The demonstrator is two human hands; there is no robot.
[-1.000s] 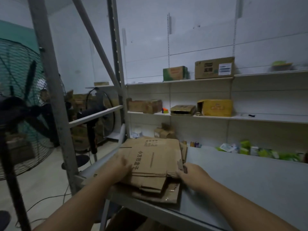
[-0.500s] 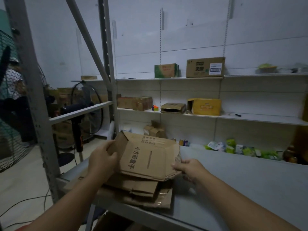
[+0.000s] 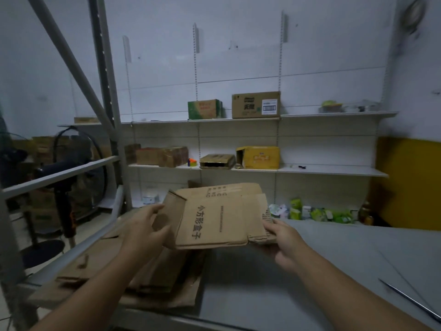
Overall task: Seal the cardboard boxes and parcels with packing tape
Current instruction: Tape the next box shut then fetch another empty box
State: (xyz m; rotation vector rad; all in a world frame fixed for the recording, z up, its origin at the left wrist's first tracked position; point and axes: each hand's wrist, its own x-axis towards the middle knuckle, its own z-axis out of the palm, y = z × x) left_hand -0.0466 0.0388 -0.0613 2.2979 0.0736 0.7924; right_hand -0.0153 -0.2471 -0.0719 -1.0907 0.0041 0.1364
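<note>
A flattened brown cardboard box point(image 3: 214, 218) with black printed characters is held up in the air above the grey table point(image 3: 310, 283). My left hand point(image 3: 145, 225) grips its left flap, and my right hand point(image 3: 284, 237) pinches its torn right edge. Below it a pile of more flattened cardboard point(image 3: 148, 278) lies on the table's left end. No tape is visible.
Wall shelves behind hold a green box point(image 3: 205, 109), a labelled brown box point(image 3: 255, 105), a yellow box point(image 3: 259, 157) and small brown cartons point(image 3: 162, 156). Green packets point(image 3: 319, 212) sit at the table's far edge. A metal rack post point(image 3: 105, 91) and a standing fan point(image 3: 66, 177) are left.
Both hands have lifted the top flattened box off the pile and raised it clear, moving it to the right. The view has swung right, away from the big fan.
</note>
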